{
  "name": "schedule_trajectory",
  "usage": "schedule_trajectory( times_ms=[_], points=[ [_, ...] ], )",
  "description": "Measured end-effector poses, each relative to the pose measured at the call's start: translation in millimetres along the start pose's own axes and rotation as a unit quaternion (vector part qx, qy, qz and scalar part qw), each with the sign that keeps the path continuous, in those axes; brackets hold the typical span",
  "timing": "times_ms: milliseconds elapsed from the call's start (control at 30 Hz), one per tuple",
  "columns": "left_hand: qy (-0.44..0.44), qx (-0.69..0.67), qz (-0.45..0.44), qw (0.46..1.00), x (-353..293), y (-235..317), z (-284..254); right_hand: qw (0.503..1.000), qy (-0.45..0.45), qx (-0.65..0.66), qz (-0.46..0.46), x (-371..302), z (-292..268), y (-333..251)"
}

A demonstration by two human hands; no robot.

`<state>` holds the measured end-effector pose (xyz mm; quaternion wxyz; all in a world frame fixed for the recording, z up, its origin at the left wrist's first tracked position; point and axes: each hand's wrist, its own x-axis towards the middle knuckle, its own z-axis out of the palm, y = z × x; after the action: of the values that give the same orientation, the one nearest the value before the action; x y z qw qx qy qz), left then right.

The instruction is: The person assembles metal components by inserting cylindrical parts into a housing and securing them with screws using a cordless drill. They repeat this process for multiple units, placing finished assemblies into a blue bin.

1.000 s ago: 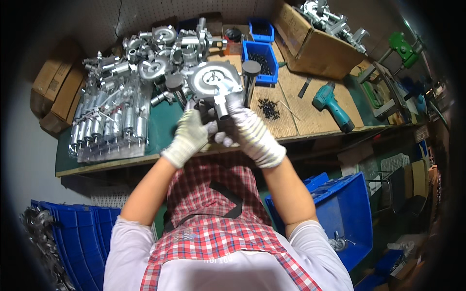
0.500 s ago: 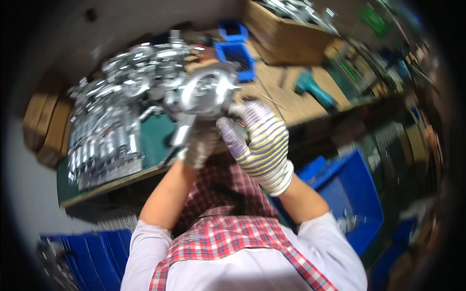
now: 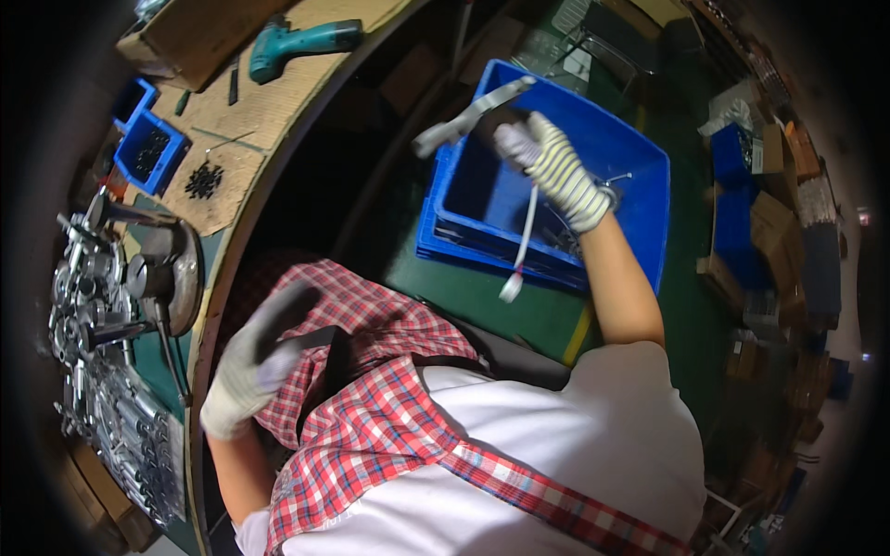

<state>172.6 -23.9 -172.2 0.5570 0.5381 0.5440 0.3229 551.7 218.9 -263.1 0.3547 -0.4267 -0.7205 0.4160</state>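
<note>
My right hand (image 3: pixel 561 176), in a striped knit glove, reaches over a large blue bin (image 3: pixel 654 157). Its fingers are closed at a grey metal part with a bent arm (image 3: pixel 473 116), which is raised above the bin's near left corner. A pale slender rod (image 3: pixel 527 236) hangs below the same hand, across the bin's near wall; whether it belongs to that part is unclear. My left hand (image 3: pixel 255 366), gloved too, is held near my apron beside the table edge. Its thumb and blurred fingers stand apart, with nothing between them. Loose metal pieces (image 3: pixel 565 236) lie inside the bin.
On the workbench at left are a teal power drill (image 3: pixel 297 46), small blue trays (image 3: pixel 148 153), a pile of dark screws (image 3: pixel 204 181) and a heap of shiny metal parts (image 3: pixel 88 287). A cardboard box (image 3: pixel 185 37) stands behind. Cartons (image 3: pixel 779 213) are stacked at far right.
My view has swung right from the bench to the bin. Both hands were together at a round metal part; now they are apart, the right over the bin, the left by the bench edge.
</note>
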Motion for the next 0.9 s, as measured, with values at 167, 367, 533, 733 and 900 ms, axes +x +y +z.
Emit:
schedule_trajectory(
  times_ms=[167,367,533,733,900],
  points=[
    [0.242,-0.051,-0.015,0.969,-86,-57,-53,0.877,0.06,-0.411,0.242,-9,-82,173],
    [0.403,0.013,-0.081,0.911,-151,-93,-96,0.739,-0.166,-0.568,0.322,-14,-66,272],
    [0.472,0.116,-0.09,0.869,-163,-100,-95,0.771,-0.144,-0.578,0.225,-71,-70,293],
    [0.582,0.17,-0.068,0.793,-168,-82,-97,0.7,0.13,-0.621,0.327,-31,-80,241],
    [0.783,0.327,-0.017,0.529,-218,-97,-142,0.842,0.259,-0.468,0.07,56,-84,180]
  ],
)
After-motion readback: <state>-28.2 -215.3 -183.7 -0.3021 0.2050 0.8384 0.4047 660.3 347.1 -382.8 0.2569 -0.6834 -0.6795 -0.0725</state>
